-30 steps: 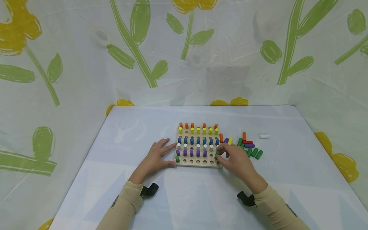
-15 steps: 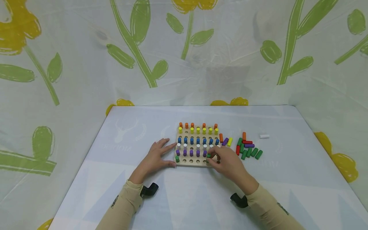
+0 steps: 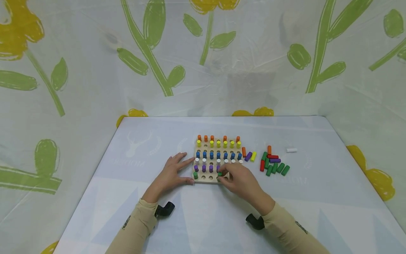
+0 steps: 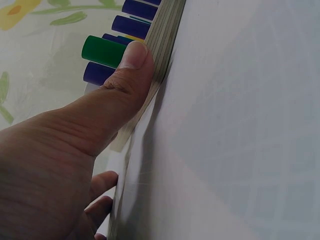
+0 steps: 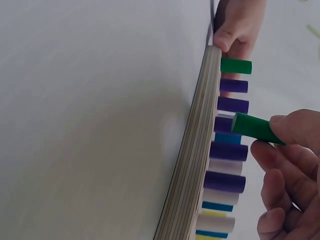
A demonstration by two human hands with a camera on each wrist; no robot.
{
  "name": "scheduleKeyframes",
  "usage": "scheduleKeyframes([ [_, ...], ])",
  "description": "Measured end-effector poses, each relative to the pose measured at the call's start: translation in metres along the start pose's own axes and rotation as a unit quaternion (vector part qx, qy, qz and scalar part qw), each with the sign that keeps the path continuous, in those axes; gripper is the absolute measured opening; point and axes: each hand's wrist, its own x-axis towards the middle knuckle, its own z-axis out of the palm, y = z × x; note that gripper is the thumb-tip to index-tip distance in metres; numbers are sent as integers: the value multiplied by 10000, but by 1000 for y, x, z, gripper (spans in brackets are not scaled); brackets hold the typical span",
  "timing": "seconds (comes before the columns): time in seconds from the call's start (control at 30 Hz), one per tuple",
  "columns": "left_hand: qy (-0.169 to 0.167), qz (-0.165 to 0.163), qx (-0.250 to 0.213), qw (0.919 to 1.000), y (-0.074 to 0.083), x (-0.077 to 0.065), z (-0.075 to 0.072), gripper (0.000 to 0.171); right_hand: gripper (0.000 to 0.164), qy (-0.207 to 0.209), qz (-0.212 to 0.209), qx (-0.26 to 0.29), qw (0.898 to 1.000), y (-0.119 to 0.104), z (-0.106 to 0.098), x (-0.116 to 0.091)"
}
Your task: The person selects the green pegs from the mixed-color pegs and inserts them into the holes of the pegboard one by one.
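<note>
A wooden pegboard (image 3: 207, 181) bears rows of orange, yellow, blue, white and purple pegs. One green peg (image 3: 195, 175) stands in its front row, at the left end. Thumb and index finger of my right hand (image 3: 243, 180) pinch another green peg (image 5: 256, 128) over that front row; the right wrist view shows its free end apart from the board, among the purple pegs (image 5: 228, 151). My left hand (image 3: 172, 174) lies at the board's left side with fingers spread. Its thumb (image 4: 131, 70) rests on the board's edge beside the standing green peg.
Right of the board lie loose pegs: several green pegs (image 3: 280, 168), a red peg (image 3: 273, 157), a purple peg (image 3: 275, 161), a yellow peg (image 3: 253, 156) and an orange peg (image 3: 244, 152). A white peg (image 3: 291, 150) lies farther right on the pale tabletop (image 3: 203, 218).
My right hand has moved left along the board's front row, carrying the green peg. The left hand has stayed in place at the board's left side.
</note>
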Motion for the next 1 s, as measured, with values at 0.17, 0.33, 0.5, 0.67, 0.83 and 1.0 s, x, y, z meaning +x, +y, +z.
scheduleKeyframes([
  [0.17,-15,-25,6,10000,1,-1,0,92,19,-106,-109,7,9999,-6,4,5],
  [0.33,25,31,-38,10000,2,-3,-1,91,18,-233,-55,-4,9997,-13,9,10],
  [0.5,37,99,-41,9999,2,-2,-2,91,18,-258,-7,-53,9997,-19,11,14],
  [0.67,24,135,44,9999,1,-1,-1,92,18,-221,-47,-54,9997,-22,16,17],
  [0.83,53,160,59,9998,-1,-1,-1,91,18,-276,-132,-27,9995,-24,20,22],
  [1.0,96,196,59,9997,-2,-1,0,91,17,-375,-190,-26,9991,-26,22,25],
])
